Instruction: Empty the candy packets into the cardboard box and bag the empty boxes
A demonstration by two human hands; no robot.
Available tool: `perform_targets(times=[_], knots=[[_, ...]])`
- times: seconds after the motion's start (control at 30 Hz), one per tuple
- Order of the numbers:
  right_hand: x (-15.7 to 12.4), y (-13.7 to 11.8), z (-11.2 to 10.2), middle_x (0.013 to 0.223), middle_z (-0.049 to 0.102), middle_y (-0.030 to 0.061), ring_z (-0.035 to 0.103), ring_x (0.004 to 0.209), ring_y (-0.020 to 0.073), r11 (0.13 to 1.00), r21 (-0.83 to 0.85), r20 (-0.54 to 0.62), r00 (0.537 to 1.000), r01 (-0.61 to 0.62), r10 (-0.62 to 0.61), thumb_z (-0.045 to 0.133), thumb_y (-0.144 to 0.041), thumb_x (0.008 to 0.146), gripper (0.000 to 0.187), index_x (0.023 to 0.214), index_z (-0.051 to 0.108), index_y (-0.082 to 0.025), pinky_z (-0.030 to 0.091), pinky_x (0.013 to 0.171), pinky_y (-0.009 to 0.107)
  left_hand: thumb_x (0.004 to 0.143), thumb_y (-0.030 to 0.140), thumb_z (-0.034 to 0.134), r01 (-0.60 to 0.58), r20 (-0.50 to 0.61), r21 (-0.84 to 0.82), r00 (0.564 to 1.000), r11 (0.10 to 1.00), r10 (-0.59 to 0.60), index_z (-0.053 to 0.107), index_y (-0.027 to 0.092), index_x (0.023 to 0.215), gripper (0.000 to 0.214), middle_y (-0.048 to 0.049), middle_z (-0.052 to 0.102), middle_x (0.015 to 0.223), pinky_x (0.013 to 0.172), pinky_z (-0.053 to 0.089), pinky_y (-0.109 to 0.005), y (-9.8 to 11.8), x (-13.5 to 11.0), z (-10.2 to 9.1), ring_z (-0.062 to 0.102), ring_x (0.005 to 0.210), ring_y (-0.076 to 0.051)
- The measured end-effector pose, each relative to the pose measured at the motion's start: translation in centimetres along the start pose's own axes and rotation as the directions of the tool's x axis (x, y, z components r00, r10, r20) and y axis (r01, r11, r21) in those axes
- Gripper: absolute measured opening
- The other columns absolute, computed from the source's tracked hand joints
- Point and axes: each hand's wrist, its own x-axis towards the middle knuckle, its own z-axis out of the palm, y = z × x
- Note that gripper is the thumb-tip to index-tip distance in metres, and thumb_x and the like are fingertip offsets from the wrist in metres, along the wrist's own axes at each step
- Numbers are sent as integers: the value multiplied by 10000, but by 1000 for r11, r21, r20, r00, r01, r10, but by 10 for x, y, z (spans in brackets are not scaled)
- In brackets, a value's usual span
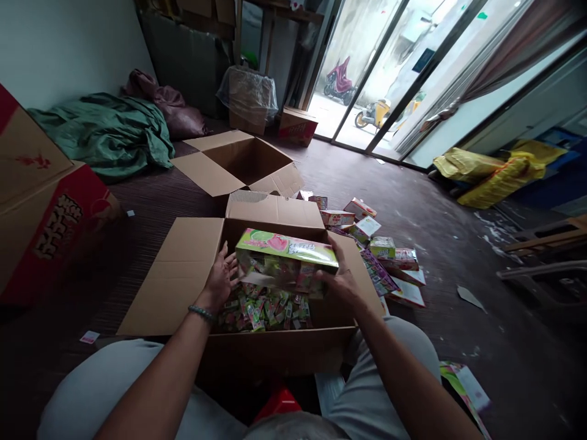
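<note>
Printed packet box (288, 247) held over an open cardboard carton (279, 351)

A dark floor (440, 201) runs back to tall glass doors (362, 67). On the left lies a crumpled green sheet (110, 131), with a red-and-tan carton (68, 226) in front of it. The open cardboard carton stands just before the person's knees, its flaps folded outward; a second open carton (243, 162) sits just behind it. To its right, a loose heap of colourful printed boxes (382, 246) lies on the floor, some overlapping.

The printed packet box, green with a pink fruit slice on top, is above the middle of the open cardboard carton, its long side across the view and its right end slightly lower. The right hand (342, 281) grips its right end. The left hand (222, 278) is open, fingers spread, at its left end; whether it touches, I cannot tell. A dark beaded bracelet (202, 313) circles the left wrist. Beneath, many small green-and-pink wrapped packets (270, 308) lie jumbled inside the open cardboard carton
</note>
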Motion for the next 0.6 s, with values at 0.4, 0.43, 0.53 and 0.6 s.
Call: perform_targets(times=[0.4,0.43,0.53,0.6], knots=[[9,-4,-13,1528,429,133,513,1302,338,996,-87,19,999,34,-33,761,-688,644,1143,1566,262,-234,496,1031,438,916,610,503,-58,274,-230,954,972,122,625,146,1305,618,-133,743,1145,920,547,-362,-8,-9,28,696,1042,-277],[7,-2,-13,1525,437,127,522,1298,330,997,-67,-8,999,43,-43,750,-687,663,1127,1570,254,-240,488,1045,439,914,599,517,-61,274,-229,954,972,125,628,144,1299,606,-131,747,1128,916,547,-360,-7,-9,30,696,1043,-278],[2,4,-11,1471,514,100,544,1287,301,999,18,-51,998,40,-39,713,-671,726,1020,1560,284,-270,445,1104,450,910,610,513,-27,274,-234,957,972,93,642,140,1254,596,-130,755,1050,868,562,-363,-6,-8,32,709,980,-270],[1,8,-11,1437,556,85,562,1272,294,995,101,-86,996,25,-16,732,-657,722,970,1532,341,-293,438,1114,456,918,678,411,-15,208,-259,976,966,70,647,145,1178,638,-125,749,962,785,578,-364,-3,-4,29,717,874,-250]])
